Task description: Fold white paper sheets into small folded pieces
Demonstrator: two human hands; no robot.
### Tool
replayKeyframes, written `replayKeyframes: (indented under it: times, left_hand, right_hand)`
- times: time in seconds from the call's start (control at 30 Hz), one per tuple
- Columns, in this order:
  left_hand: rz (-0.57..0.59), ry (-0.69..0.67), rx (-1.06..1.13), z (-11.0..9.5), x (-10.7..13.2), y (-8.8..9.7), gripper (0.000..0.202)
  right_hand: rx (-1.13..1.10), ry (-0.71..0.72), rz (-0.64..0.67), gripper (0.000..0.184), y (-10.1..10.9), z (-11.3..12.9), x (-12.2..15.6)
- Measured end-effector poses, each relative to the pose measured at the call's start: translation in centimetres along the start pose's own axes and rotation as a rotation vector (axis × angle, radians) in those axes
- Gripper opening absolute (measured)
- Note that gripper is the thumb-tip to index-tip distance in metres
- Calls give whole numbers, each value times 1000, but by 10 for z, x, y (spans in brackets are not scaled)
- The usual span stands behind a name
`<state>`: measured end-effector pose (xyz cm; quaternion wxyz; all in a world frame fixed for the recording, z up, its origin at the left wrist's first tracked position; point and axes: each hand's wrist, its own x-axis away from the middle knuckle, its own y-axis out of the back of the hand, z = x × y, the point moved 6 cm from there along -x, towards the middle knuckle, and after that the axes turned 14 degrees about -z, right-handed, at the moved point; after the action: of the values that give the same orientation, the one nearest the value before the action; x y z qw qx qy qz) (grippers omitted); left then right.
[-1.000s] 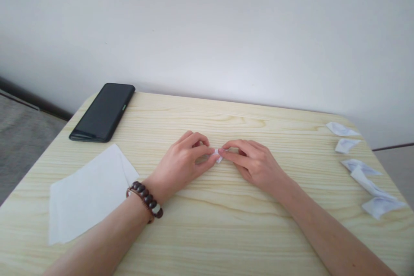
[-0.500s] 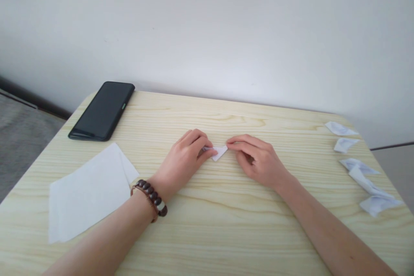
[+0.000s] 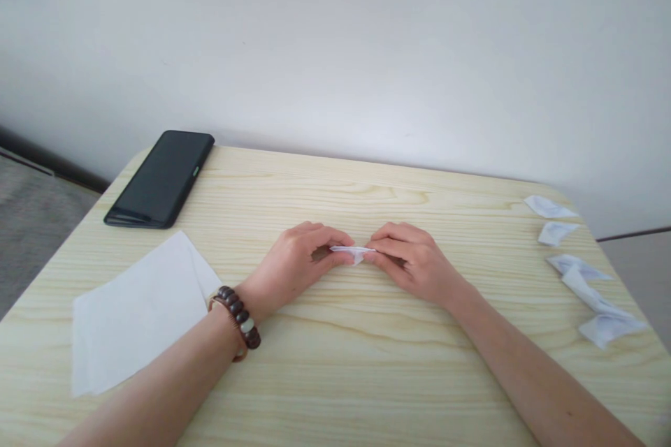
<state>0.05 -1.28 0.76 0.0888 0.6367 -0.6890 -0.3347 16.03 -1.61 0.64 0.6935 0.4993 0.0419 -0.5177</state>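
A small folded piece of white paper [image 3: 353, 251] lies between my two hands at the middle of the light wooden table [image 3: 335, 363]. My left hand [image 3: 294, 262] pinches its left end with thumb and fingers; a dark bead bracelet [image 3: 238, 316] is on that wrist. My right hand [image 3: 412, 262] pinches the right end, fingers curled. Both hands rest low on the tabletop.
A stack of white paper sheets [image 3: 136, 311] lies at the left. A black phone [image 3: 161, 178] sits at the far left corner. Several small folded paper pieces [image 3: 576, 269] lie along the right edge. A pale wall stands behind the table.
The paper showed as an open triangle half a second ago; now it is flattened edge-on between the fingertips. Both hands have closed in on it again.
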Motion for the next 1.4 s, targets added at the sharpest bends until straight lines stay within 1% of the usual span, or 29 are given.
replayKeyframes:
  times: [0.07, 0.17, 0.27, 0.37, 0.43, 0.6, 0.77, 0.87, 0.97, 1.07, 1.13, 1.23, 1.4]
  left_hand:
    - [31, 30, 59, -1, -1, 0, 8]
    - [64, 114, 162, -2, -2, -1, 12]
    - [63, 194, 209, -1, -2, -3, 12]
    - [54, 234, 203, 1, -2, -4, 14]
    - [44, 207, 159, 2, -2, -4, 15]
    - [27, 15, 11, -4, -2, -4, 25]
    - [17, -100, -18, -7, 0, -6, 12]
    - [36, -163, -6, -8, 1, -7, 11]
    - [40, -198, 22, -10, 2, -5, 10]
    - [28, -208, 43, -13, 2, -4, 12]
    - [27, -191, 40, -14, 2, -3, 16]
    - [51, -115, 34, -13, 1, -3, 23]
    - [157, 22, 36, -10, -1, -5, 33]
  right_hand:
    - [-48, -5, 12, 18, 1, 1, -1]
    - [-144, -40, 27, 19, 2, 1, -3]
    - [-198, -83, 37, 20, 2, 0, -5]
    - [-181, -91, 23, 20, 2, -1, -5]
    - [-160, -86, 7, 19, 2, -2, -3]
    - [-118, -51, -25, 12, 2, -1, 0]
    - [-85, 6, -34, 9, 1, 3, 1]
    - [-19, 70, -13, 6, -1, 6, 3]
    - [-17, 94, 11, 7, -2, 7, 4]
    - [-67, 76, 39, 11, -3, 6, 4]
    - [-79, 57, 38, 13, -2, 6, 3]
    - [-84, 12, 19, 15, 0, 4, 1]
    - [-107, -19, 8, 19, 2, 4, -2]
